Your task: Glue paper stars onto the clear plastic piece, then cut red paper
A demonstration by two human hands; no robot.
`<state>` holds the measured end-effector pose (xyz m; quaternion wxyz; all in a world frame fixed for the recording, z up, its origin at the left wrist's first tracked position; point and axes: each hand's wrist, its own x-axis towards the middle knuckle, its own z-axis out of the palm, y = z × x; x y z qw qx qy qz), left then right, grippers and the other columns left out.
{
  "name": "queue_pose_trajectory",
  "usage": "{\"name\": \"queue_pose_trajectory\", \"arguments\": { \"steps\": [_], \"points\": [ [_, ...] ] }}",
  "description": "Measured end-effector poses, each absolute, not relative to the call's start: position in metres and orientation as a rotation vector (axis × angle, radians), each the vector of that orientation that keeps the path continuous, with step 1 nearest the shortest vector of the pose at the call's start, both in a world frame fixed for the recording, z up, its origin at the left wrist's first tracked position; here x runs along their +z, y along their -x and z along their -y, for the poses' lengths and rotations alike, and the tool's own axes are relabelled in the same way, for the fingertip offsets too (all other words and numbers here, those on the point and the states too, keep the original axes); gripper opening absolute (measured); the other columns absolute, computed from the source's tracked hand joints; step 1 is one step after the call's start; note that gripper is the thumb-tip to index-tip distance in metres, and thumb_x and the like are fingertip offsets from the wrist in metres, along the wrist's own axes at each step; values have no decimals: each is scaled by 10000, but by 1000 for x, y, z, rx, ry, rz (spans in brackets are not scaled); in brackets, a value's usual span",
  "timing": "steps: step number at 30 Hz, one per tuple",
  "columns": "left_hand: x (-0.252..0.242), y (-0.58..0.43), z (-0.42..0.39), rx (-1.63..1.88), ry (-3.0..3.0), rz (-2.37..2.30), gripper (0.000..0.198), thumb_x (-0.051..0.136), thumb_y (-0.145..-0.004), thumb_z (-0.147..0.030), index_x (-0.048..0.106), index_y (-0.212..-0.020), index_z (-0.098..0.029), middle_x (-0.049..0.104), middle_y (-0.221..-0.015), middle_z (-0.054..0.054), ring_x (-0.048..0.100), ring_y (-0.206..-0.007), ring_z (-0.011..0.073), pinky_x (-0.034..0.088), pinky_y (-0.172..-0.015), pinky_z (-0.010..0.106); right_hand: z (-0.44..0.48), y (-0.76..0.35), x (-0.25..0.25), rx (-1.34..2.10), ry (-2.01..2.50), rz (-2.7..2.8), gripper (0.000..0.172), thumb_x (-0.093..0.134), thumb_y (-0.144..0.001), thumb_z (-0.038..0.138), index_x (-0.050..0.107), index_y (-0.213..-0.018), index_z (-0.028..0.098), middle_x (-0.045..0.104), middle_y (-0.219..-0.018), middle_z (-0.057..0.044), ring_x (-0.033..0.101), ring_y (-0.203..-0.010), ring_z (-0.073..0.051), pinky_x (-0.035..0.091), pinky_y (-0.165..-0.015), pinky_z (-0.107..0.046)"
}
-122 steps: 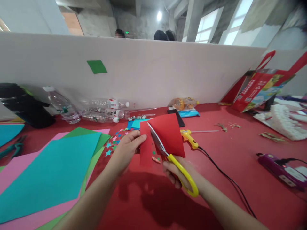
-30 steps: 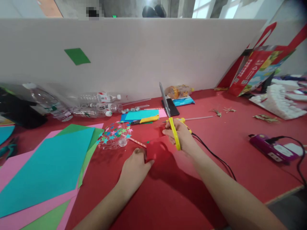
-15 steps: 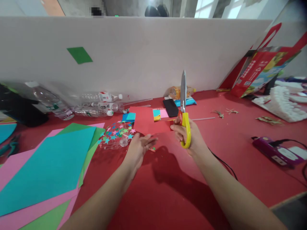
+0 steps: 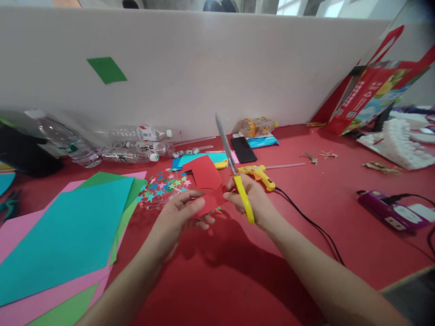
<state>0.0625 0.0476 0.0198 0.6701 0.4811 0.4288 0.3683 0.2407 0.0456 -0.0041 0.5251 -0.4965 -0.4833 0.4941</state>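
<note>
A small sheet of red paper lies between my two hands above the table. My left hand pinches its left side, thumb on top and fingers beneath. My right hand carries scissors with yellow handles, the blades together and pointing up and away. Its fingertips also meet the right edge of the sheet. Just beyond, another red paper piece rests over blue sheets. A yellow hot glue gun lies past my right hand, and a clear bag of coloured paper stars is beyond my left.
Large coloured sheets are stacked at left. Plastic bottles lie along the white partition. A black phone lies at the back. To the right are a purple power strip and a red shopping bag.
The red paper has come nearer and my left hand now grips it. My right hand moved left and nearer, tilting the scissors left and uncovering the glue gun and blue sheets.
</note>
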Motion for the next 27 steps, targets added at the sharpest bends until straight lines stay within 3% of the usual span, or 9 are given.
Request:
{"name": "queue_pose_trajectory", "arguments": {
  "steps": [5,11,16,27],
  "points": [
    [1,-38,-40,724,-1179,-1083,268,716,-695,-315,533,-830,-173,669,-471,6,593,-398,120,446,-435,191,-43,-237,-15,1115,1359,1346,291,684,-649,327,432,-749,224,477,-661,76,436,-577,-100,347,-538,-223],
    [-27,-9,-33,690,-1007,-1185,285,709,-720,-333,486,-833,-195,720,-618,24,593,-453,105,433,-426,183,-53,-241,-38,983,1746,1482,332,713,-621,190,413,-759,227,520,-634,53,477,-563,-133,287,-522,-237],
    [-34,-6,-32,728,-968,-1197,221,670,-778,-328,515,-829,-180,710,-680,11,569,-477,77,422,-437,170,-50,-230,-54,874,1909,1590,333,679,-660,145,466,-905,218,593,-757,-9,518,-616,-158,272,-537,-247],
    [-29,-10,-28,709,-967,-1189,220,669,-748,-336,527,-819,-183,698,-636,6,562,-456,84,410,-425,170,-55,-231,-51,772,2025,1650,290,681,-714,226,472,-914,218,621,-807,-26,578,-673,-181,307,-537,-238]
  ]
}}
